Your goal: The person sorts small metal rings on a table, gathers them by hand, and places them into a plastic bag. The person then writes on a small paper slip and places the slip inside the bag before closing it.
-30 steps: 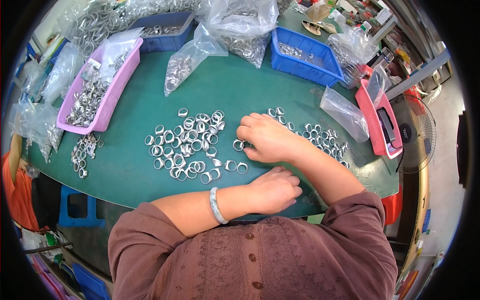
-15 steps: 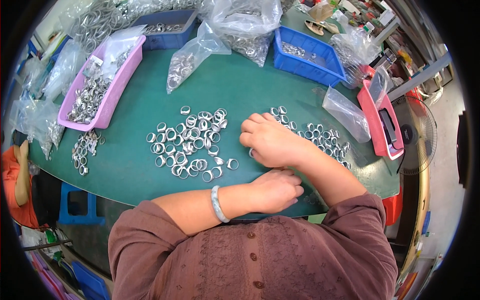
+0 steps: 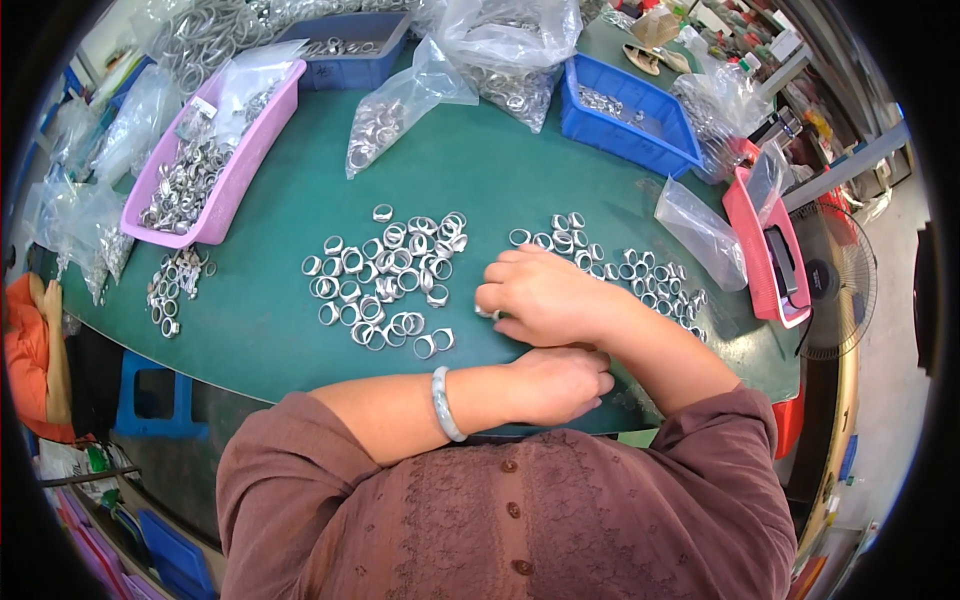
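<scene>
My right hand (image 3: 545, 293) is closed on a partly hidden ring (image 3: 486, 313); my left hand (image 3: 565, 386) is folded below, grip unclear. A loose pile (image 3: 386, 286) remains centre-left on the table (image 3: 255, 335); another group (image 3: 627, 271) already lies centre-right.

The head camera (fisheye) overlooks the table (image 3: 265, 290)

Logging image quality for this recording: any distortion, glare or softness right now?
Head view: fisheye distortion bows the green table, corners black; head view: pale glare at its right end, near the pink basket; head view: silver rings look fairly sharp.
</scene>
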### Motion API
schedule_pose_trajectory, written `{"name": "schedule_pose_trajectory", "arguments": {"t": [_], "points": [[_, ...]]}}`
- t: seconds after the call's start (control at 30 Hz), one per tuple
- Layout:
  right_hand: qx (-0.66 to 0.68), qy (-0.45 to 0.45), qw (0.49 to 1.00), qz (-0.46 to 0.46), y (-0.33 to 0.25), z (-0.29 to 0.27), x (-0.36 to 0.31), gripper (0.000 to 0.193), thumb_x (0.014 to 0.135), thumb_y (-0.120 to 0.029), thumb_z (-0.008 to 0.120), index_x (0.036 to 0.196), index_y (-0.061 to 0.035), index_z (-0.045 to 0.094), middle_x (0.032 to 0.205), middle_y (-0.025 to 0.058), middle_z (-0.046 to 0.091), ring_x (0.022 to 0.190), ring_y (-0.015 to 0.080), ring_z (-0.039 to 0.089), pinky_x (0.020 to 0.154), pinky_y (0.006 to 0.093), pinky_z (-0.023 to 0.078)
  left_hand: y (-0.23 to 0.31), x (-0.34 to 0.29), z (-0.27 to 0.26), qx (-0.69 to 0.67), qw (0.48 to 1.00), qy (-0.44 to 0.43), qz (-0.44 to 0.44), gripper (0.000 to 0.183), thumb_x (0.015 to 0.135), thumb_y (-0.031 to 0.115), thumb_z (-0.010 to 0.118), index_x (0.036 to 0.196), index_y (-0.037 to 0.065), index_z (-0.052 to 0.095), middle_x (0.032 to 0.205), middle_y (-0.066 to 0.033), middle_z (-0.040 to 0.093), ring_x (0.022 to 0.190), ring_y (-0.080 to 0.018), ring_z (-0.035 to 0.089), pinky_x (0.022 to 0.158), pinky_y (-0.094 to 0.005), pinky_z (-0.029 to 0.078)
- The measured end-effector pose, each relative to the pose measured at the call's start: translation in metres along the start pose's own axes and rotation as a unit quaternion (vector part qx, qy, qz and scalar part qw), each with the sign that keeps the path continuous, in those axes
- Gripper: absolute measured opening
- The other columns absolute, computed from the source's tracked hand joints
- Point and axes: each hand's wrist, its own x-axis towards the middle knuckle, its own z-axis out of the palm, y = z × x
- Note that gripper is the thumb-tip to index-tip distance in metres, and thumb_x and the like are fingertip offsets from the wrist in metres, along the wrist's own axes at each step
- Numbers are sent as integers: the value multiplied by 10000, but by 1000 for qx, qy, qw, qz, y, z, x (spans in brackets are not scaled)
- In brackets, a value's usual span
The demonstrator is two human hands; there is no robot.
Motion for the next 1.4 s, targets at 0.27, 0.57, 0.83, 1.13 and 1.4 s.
{"name": "schedule_pose_trajectory", "arguments": {"t": [0.27, 0.57, 0.83, 1.13, 1.4], "points": [[75, 48, 989, -119, -23, -8, 19, 188, 722, -158, 660, 899, -104, 630, 891, 44, 523, 901, 240, 503, 774, 360, 389, 2, 4, 10, -83, 995, 5, -47, 191, 817, 154, 594, 968, 37, 607, 1013, -134, 591, 977, -294, 573, 854, -392, 459], [-7, -23, 998, -54, -1, -3, -3, 62, 734, -144, 594, 728, -82, 603, 812, 59, 523, 853, 232, 509, 741, 350, 408, 4, 0, 4, 23, 999, 16, 29, 150, 787, 185, 620, 855, 52, 602, 899, -115, 578, 906, -283, 561, 818, -382, 459], [-19, 46, 999, -4, -2, -9, 11, 204, 701, -237, 700, 798, -72, 632, 807, 72, 540, 837, 258, 534, 749, 381, 418, 2, 0, 6, 70, 994, 58, 55, 158, 768, 202, 633, 809, 54, 595, 874, -93, 569, 899, -295, 546, 815, -402, 452], [14, 82, 989, 119, -7, 20, 36, 213, 738, -241, 670, 802, -40, 638, 836, 127, 606, 855, 299, 595, 757, 411, 454, 2, 0, 3, 7, 997, 53, 46, 176, 740, 184, 643, 774, 19, 592, 904, -146, 590, 936, -339, 564, 831, -437, 444], [25, 144, 987, 67, -1, 19, 21, 143, 693, -106, 671, 811, -56, 606, 828, 104, 541, 808, 300, 541, 702, 403, 452, 2, 1, 5, 24, 997, 53, 43, 177, 756, 193, 641, 780, 23, 599, 895, -139, 588, 922, -327, 571, 797, -426, 464]]}}
